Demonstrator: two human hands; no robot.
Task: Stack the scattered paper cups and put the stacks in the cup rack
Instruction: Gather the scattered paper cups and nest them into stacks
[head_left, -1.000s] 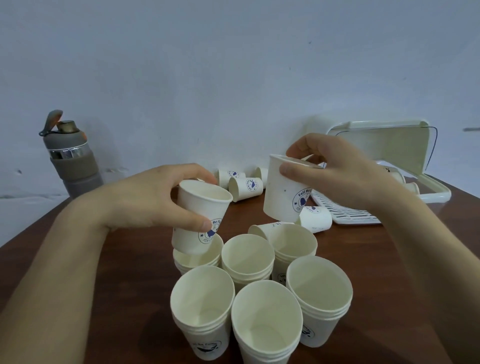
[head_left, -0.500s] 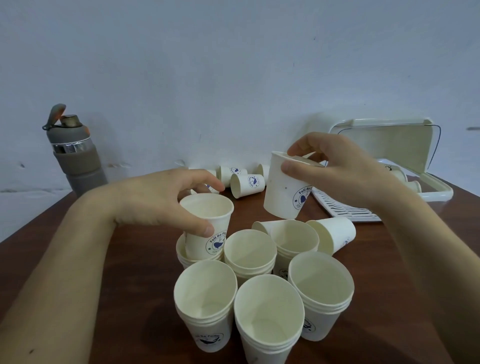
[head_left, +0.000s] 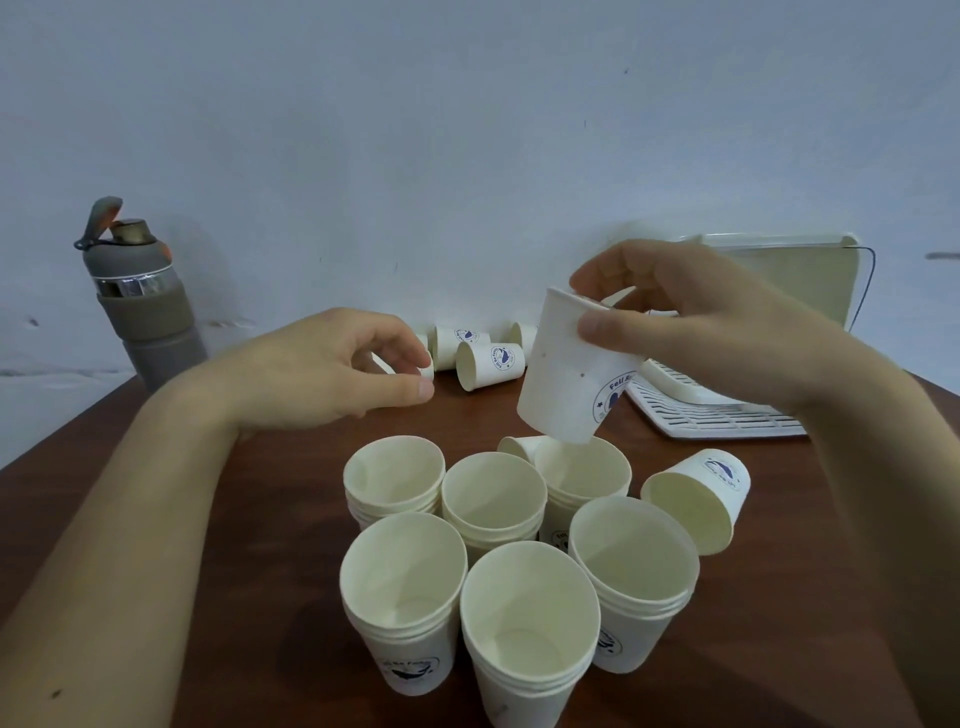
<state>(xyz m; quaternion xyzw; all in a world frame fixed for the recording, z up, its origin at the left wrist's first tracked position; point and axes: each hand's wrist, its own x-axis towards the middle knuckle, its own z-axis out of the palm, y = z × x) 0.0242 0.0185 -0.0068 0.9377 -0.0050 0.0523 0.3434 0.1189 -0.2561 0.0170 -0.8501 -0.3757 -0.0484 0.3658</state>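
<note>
Several short stacks of white paper cups (head_left: 493, 499) stand upright close together on the brown table (head_left: 260, 519). My right hand (head_left: 691, 322) grips one white cup (head_left: 566, 384) by its rim, tilted, just above the back right stack (head_left: 582, 467). My left hand (head_left: 332, 374) hovers above and behind the back left stack (head_left: 395, 473), fingers loosely curled, holding nothing. A loose cup (head_left: 696, 499) lies on its side at the right of the stacks. More loose cups (head_left: 491, 364) lie near the wall. The white cup rack (head_left: 717, 415) sits at the back right, lid raised.
A grey water bottle (head_left: 137, 301) stands at the back left by the wall. Another cup (head_left: 522, 447) lies on its side behind the stacks. The table's left edge runs diagonally past my left forearm.
My left hand has let its cup down onto the back left stack and lifted away towards the back. My right hand still holds its cup, now nearer the back right stack.
</note>
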